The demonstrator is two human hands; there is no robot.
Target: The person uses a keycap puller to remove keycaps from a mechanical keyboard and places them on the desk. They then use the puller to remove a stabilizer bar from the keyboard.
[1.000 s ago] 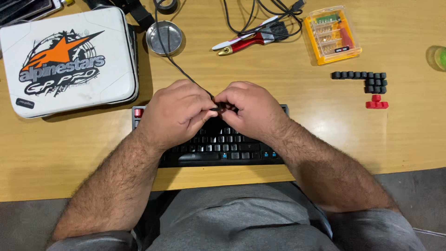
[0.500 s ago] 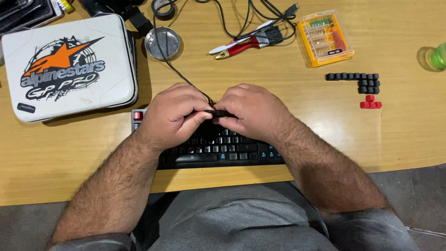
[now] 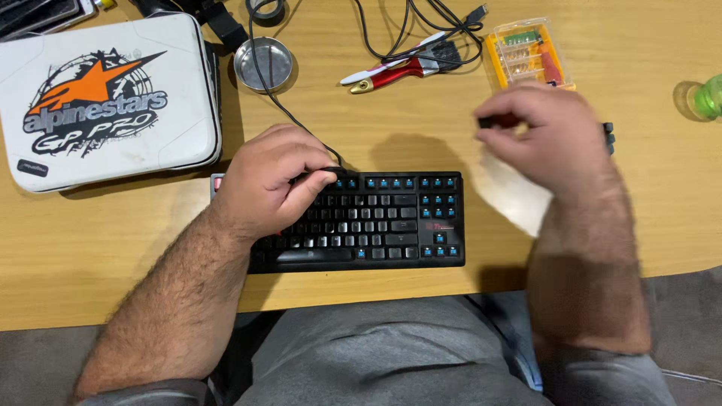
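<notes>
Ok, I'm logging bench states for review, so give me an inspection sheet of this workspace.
Surface: wooden desk, lit from above.
Job's things: black keyboard, many keycaps off showing blue switches; dark keycap.
Clutter: white case, round metal dish, red-handled tool, orange bit box, green object at the right edge.
Grips: left hand rests on the keyboard's top left; right hand, blurred, pinches the keycap.
Cables: black cable to the keyboard; loose black leads.
Surroundings: grey-clad lap.

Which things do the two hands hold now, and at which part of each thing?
The right hand pinches a small dark piece, probably a keycap, at its fingertips. The left hand rests on the keyboard's top-left part; whether it grips anything cannot be told.
</notes>
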